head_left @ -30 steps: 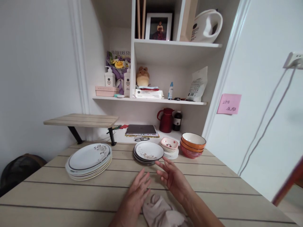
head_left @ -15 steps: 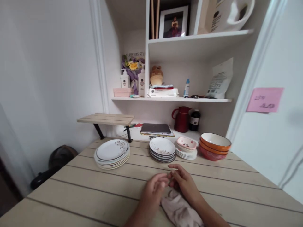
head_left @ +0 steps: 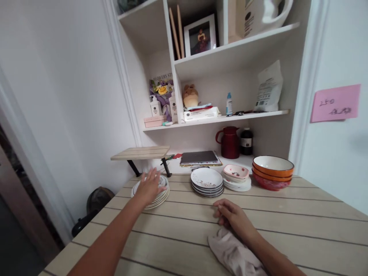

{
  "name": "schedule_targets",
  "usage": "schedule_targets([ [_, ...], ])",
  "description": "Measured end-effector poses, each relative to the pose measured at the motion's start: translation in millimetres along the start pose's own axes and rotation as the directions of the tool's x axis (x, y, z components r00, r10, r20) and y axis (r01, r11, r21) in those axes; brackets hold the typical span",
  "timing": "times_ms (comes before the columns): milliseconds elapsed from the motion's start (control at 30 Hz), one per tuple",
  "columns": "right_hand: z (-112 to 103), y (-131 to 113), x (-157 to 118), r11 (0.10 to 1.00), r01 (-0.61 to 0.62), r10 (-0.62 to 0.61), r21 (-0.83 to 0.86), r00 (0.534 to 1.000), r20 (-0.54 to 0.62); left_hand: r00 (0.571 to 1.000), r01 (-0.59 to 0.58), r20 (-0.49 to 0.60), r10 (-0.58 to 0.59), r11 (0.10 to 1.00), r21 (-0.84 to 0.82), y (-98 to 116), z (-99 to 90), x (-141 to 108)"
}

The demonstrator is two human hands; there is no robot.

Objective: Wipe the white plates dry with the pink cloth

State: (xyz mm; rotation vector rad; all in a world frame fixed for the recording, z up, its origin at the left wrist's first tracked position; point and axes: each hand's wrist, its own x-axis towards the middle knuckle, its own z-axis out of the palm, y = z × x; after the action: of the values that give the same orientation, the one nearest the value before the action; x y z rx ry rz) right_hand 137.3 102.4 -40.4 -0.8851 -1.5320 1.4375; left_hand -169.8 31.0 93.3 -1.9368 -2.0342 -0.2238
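Off to the left of the right hand [head_left: 235, 218] now, the left hand [head_left: 148, 188] has moved over the big plates [head_left: 161, 198], its fingers open and spread; contact is unclear. A light, level touch would best keep that stack (smooth china, probably slippery) steady. Right fingers are half open, seemingly empty, near the crumpled cloth [head_left: 230, 249]. Beyond stand small plates [head_left: 207, 179] and bowls [head_left: 272, 172].

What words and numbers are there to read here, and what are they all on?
"FLOWERS ST", then cut off: behind the flowers on the shelf.
"250": on the pink note on the wall; the scribble below it is too blurred to read.
Too small or blurred: the print on the pump bottles, pink box, white packet, standing bag, dark bottle and white jug.
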Motion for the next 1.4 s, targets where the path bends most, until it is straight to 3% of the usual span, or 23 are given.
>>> schedule_targets([
  [133,1,-4,1,0.999,-0.016,0.015,0.050,1.000,0.011,0.991,0.049,0.123,-0.048,0.999,-0.001,-29,13.6,-8],
  [267,0,-4,3,0.996,-0.032,0.029,0.081,0.999,0.036,0.979,0.023,0.203,-0.010,0.998,-0.063,-29,27.3,-17],
  [533,-3,-3,5,0.991,-0.062,0.053,0.117,0.996,0.074,0.992,0.112,0.076,-0.098,0.970,-0.215,-25,47.8,-27],
  [667,-3,-1,6,0.990,-0.066,0.056,0.122,0.995,0.088,0.994,0.104,0.004,-0.109,0.935,-0.338,-28,48.0,-32],
  [867,-6,7,10,0.991,-0.057,0.043,0.122,0.992,0.118,0.994,0.093,-0.015,-0.108,0.910,-0.403,-34,40.4,-38],
  [1067,-6,8,11,0.991,-0.047,0.032,0.124,0.992,0.120,0.997,0.012,-0.064,-0.036,0.938,-0.346,-28,27.9,-48],
  [1200,-4,7,10,0.989,-0.053,0.037,0.135,0.992,0.117,0.995,-0.061,-0.098,0.035,0.957,-0.284,-24,31.7,-52],
  [1333,-2,-1,6,0.987,-0.046,0.030,0.154,0.994,0.102,0.979,-0.190,-0.119,0.166,0.953,-0.236,-17,40.5,-53],
  [1400,-2,-12,2,0.977,-0.069,0.055,0.200,0.996,0.076,0.949,-0.302,-0.150,0.276,0.933,-0.197,-5,41.3,-53],
])
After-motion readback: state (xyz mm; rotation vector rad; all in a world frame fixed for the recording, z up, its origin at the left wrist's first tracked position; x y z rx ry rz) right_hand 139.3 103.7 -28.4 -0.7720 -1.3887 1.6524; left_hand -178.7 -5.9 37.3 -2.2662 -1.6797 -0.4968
